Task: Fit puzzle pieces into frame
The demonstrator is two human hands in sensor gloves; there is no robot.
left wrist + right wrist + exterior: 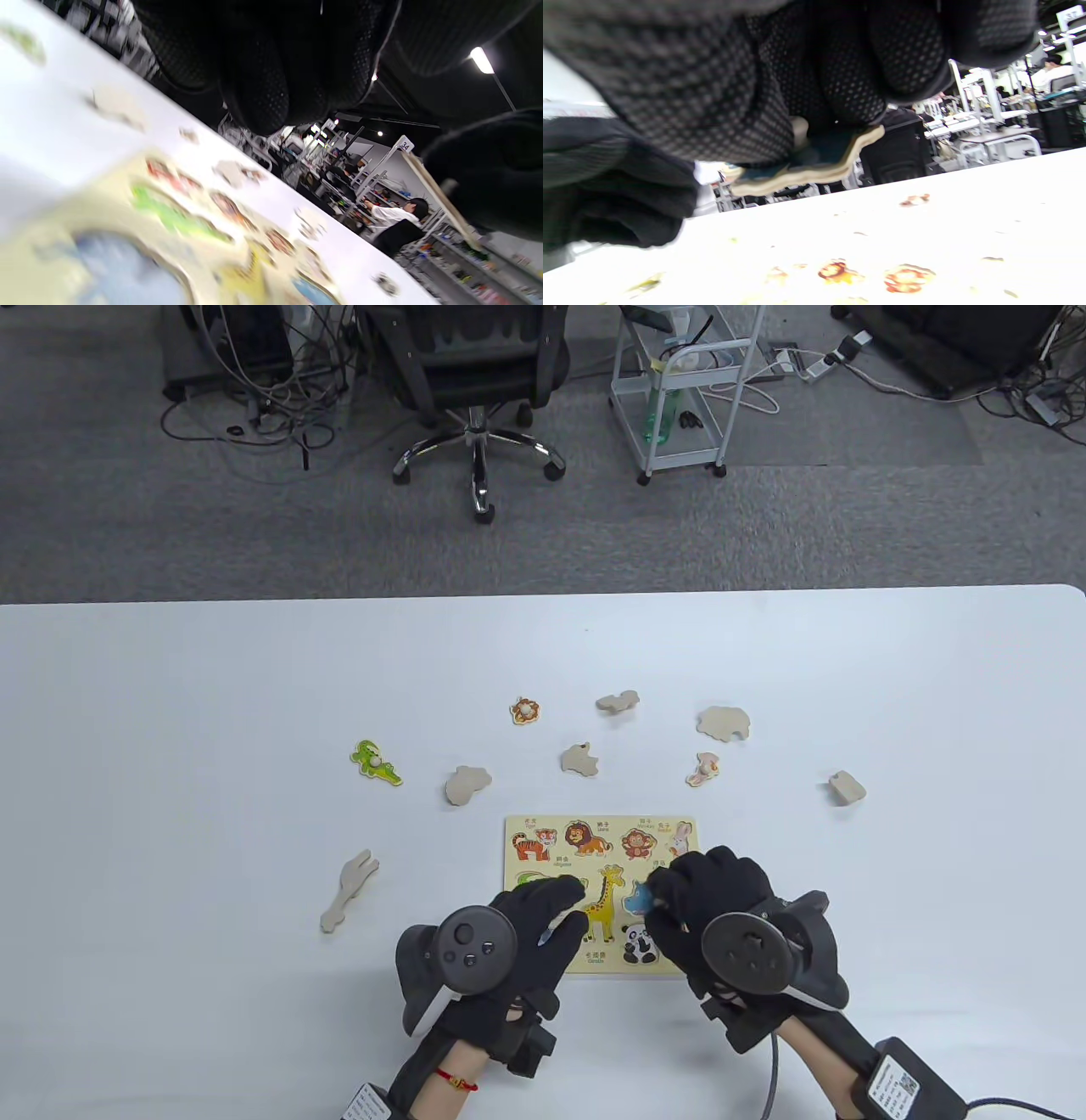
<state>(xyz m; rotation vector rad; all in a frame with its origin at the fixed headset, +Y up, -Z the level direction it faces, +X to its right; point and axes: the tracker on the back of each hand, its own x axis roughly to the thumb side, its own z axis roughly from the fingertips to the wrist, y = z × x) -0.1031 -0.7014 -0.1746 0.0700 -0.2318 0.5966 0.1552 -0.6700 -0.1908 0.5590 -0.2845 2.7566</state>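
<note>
The yellow puzzle frame (pixel 612 858) lies near the table's front edge, with animal pictures in its slots. My right hand (pixel 660 899) pinches a blue piece (pixel 641 897) by its peg and holds it just above the frame's right part, beside the giraffe picture (pixel 604 903). In the right wrist view the fingers (pixel 848 84) grip this blue, wood-edged piece (pixel 814 165) off the table. My left hand (pixel 562 901) lies over the frame's lower left and holds nothing. In the left wrist view its fingers (pixel 275 80) hang above the blurred frame (pixel 178 220).
Loose pieces lie beyond and left of the frame: a green crocodile (pixel 375 762), a lion (pixel 526 710), a rabbit (pixel 703 769), and several face-down wooden ones (pixel 724 723) (pixel 467 785) (pixel 848 787) (pixel 348 891). A chair and cart stand past the far edge.
</note>
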